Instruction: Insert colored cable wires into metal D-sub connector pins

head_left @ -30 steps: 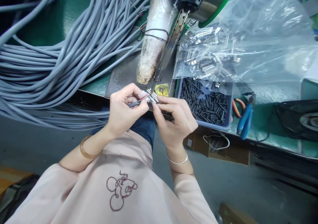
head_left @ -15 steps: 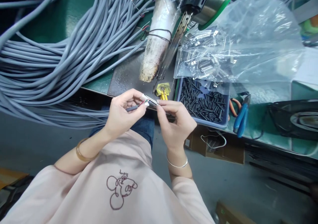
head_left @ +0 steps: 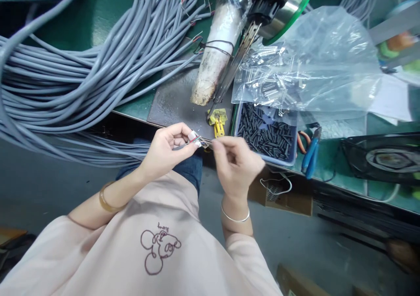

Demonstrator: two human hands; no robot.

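My left hand (head_left: 169, 145) is closed in a pinch on the end of a grey cable, whose thin coloured wires (head_left: 196, 139) fan out at the fingertips. White coverings show on the left thumb and finger. A small metallic connector (head_left: 205, 144) lies between the two hands, partly hidden by fingers and wires. My right hand (head_left: 238, 162), slightly blurred, has thumb and forefinger pressed together at the right end of the wires and connector. What exactly it pinches is too small to make out. Just beyond the fingertips stands a yellow clip (head_left: 218, 126) on the bench edge.
Many grey cables (head_left: 108, 68) cover the left bench. A white wrapped tube (head_left: 211, 64) and a metal-shafted tool (head_left: 238, 61) point down above a dark plate (head_left: 173, 99). Rightward are a blue tray (head_left: 293, 153) of black sleeves, a plastic bag (head_left: 331, 64) of connectors, cutters (head_left: 311, 153) and a fan (head_left: 387, 158).
Both hands have shifted slightly right and down in view. The connector has turned, so its pin row no longer shows clearly. My right fingers have drawn a little away from the left ones.
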